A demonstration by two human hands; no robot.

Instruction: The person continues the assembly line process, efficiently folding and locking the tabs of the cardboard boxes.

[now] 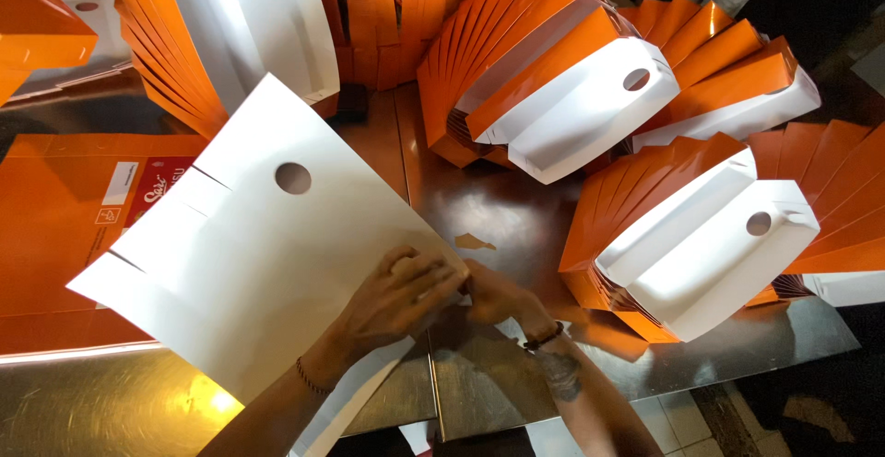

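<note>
A: Head view, where's the blank?
B: White die-cut carton blank (249, 263) lies flat at the bench's (479, 392) front edge. My left hand (401, 296) presses flat on its corner, pinning it; right hand (493, 296) pinches that corner's edge.
A: Rest?
B: Folded orange cartons (590, 97) fanned along the back, keeps my edge free.

One flat white card sheet (249, 263) lies under two hands. One flat orange sheet (55, 226) sits beside it. Folded orange boxes (590, 97) stand in too many to count.
</note>
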